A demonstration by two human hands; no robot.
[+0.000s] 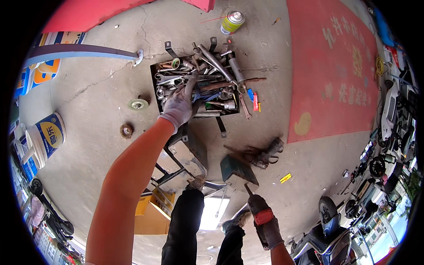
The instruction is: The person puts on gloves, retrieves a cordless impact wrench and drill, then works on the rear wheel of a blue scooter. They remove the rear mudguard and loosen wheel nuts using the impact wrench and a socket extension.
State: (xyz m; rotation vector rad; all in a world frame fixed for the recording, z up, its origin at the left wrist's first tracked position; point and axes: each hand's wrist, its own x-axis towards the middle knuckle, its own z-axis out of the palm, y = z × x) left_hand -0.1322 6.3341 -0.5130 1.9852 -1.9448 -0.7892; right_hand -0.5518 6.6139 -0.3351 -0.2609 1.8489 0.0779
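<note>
A grey concrete floor point(97, 119), crossed by thin cracks, is spread beneath everything. At the right it is partly covered by a red mat point(304, 84), on which pale characters and a few yellow ones are printed. A scooter point(329, 229) is parked at the lower right. A carton point(152, 223) is seen left of the person's legs. At the upper middle, a shallow box point(153, 77) is crammed with metal tools point(214, 63). At the left, a white bucket point(51, 134) is marked with a blue-and-yellow label bearing characters. A red-and-black drill point(263, 216) is grasped by the gloved right hand point(270, 234), near the lower edge. The gloved left hand point(179, 104) is held over the tools, its index finger stretched out; whether anything is gripped cannot be told. Beyond the box, a yellow-green spray can point(232, 23) is printed with small lettering. A disc point(138, 104) and a yellow packet point(285, 178) are left lying.
</note>
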